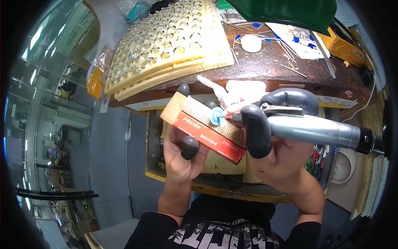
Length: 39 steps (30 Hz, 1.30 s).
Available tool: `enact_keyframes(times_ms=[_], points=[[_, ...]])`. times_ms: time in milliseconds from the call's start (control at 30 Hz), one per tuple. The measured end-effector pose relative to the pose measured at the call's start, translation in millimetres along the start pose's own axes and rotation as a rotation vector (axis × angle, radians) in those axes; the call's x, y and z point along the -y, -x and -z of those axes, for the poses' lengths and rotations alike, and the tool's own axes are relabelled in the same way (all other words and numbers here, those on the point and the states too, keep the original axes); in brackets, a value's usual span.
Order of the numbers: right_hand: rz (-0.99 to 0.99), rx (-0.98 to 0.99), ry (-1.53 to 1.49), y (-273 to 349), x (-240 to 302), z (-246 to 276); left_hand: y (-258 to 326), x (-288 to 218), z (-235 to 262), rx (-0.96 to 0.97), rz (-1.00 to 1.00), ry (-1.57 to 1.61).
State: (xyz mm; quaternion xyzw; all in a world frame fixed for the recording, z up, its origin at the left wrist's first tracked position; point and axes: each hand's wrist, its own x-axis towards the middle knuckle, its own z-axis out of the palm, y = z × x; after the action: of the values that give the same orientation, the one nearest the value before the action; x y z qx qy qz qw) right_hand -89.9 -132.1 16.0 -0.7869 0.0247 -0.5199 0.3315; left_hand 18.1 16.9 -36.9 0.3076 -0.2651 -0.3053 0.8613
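My left hand (pixel 180 162), with black finger cots on some fingers, grips a tilted wooden block (pixel 171 111). The block has a red printed side and a rough gold strip (pixel 198 113), whose exact make I cannot tell. My right hand (pixel 277 151), also in black finger cots, is closed around a silver rotary handpiece (pixel 313 128) pointing left. A small light-blue disc (pixel 216 115) on the handpiece's tip lies against or just over the gold strip; actual contact is unclear. Behind the right fingers, a white wrap-like piece (pixel 213 86) is partly hidden.
Cream trays (pixel 188 62) with rows of rings stand on the bench (pixel 269 68) at the far left. Thin metal rods, a white round piece (pixel 251 43) and tweezers (pixel 324 56) lie farther right. A green shade (pixel 290 14) hangs above. Below my hands is an open drawer (pixel 215 186).
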Motion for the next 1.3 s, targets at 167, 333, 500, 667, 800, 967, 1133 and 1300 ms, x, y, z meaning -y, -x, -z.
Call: enact_keyframes(times_ms=[167,333,500,667,800,967,1133,1300], points=[[0.001,0.012,-0.035,-0.1,-0.1,-0.7,-0.4,0.3,0.7,0.008,-0.002,-0.010],[0.059,0.028,-0.065,-0.6,-2.8,-1.0,-0.4,0.6,1.8,0.003,-0.001,0.014],[0.041,-0.006,-0.039,0.4,-6.9,0.3,-1.2,0.4,-3.7,-0.031,0.004,0.014],[0.038,0.000,-0.022,-1.0,-2.8,0.3,0.6,0.0,-0.8,-0.042,-0.006,0.018],[0.088,-0.006,-0.007,-1.1,-6.3,-0.4,1.7,0.3,1.9,-0.036,-0.007,0.013],[0.022,-0.027,-0.107,1.1,-6.4,-4.4,1.0,1.2,-1.5,-0.060,-0.008,0.013],[0.068,-0.008,-0.090,-3.3,-7.1,-2.1,1.0,-0.7,-2.6,-0.048,-0.013,0.004],[0.077,-0.006,-0.035,-2.8,-6.0,-1.0,0.4,0.2,-0.8,-0.041,-0.005,0.006]])
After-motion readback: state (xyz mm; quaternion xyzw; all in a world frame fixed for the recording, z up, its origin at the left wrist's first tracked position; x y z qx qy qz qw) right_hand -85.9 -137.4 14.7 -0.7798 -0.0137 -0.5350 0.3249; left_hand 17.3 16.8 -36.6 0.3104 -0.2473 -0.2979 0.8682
